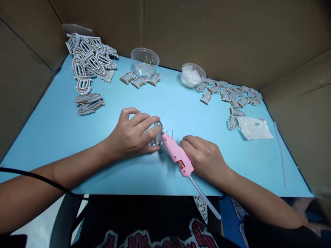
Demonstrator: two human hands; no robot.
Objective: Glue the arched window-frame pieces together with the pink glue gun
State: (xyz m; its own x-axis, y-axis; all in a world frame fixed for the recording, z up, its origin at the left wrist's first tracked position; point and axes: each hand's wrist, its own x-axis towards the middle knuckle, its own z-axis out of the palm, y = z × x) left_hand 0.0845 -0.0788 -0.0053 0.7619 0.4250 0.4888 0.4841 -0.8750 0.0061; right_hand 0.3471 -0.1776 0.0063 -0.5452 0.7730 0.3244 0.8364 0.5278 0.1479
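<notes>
My left hand (134, 134) grips a small white arched window-shaped piece (158, 137) with gold trim, holding it on edge near the middle of the table. In my right hand (203, 155) is a pink hot glue gun (176, 151), fingers closed round its handle. The gun's metal nozzle meets the upper part of the arched piece, partly hidden by my left fingers. A clear glue stick (205, 198) juts from the back of the gun, past the table's front edge.
Larger arched pieces (88, 57) lie heaped at back left. Three small ones (140, 81) lie before a clear plastic tub (144, 60). Another tub (192, 75) holds white material. Several small pieces (234, 93) and a white packet (255, 128) lie right. A black cable (38, 177) crosses my left forearm.
</notes>
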